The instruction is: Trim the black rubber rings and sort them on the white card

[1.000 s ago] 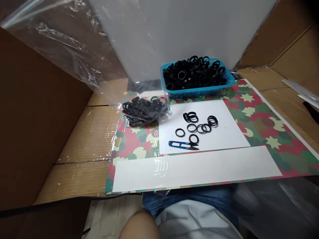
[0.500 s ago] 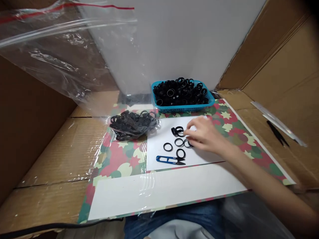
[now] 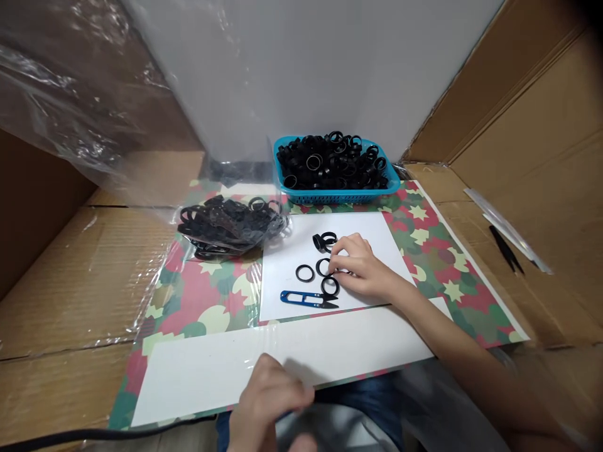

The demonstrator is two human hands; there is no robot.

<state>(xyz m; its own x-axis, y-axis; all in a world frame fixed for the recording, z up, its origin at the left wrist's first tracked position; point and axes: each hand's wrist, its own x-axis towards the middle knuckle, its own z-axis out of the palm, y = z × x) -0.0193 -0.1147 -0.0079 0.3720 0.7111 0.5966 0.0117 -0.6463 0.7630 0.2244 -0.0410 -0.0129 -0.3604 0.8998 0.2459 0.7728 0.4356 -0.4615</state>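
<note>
Over the right side of the white sheet [image 3: 282, 251], my right hand [image 3: 360, 267] has its thumb and fingertips closed at a black ring [image 3: 324, 267] that lies among other loose rings. Just behind the fingers are a few black rings [image 3: 325, 241] close together; a single ring [image 3: 304, 273] lies to the left. Blue thread snips [image 3: 304, 298] rest in front, beside another ring [image 3: 330, 287]. My left hand [image 3: 276, 402] is at the near edge, above my lap, with its fingers curled and the thumb apart, nothing visible in it.
A blue basket [image 3: 339, 196] heaped with black rings stands at the back. On the left, a clear plastic bag [image 3: 230, 226] holds more rings, its top rising to the upper left. Black tweezers [image 3: 506, 250] and a clear sleeve [image 3: 511, 229] lie on the right. Cardboard walls flank both sides.
My left hand has come into view at the bottom. My right hand has moved slightly left and nearer, from beside the rear rings to the middle ones. The view has shifted a little.
</note>
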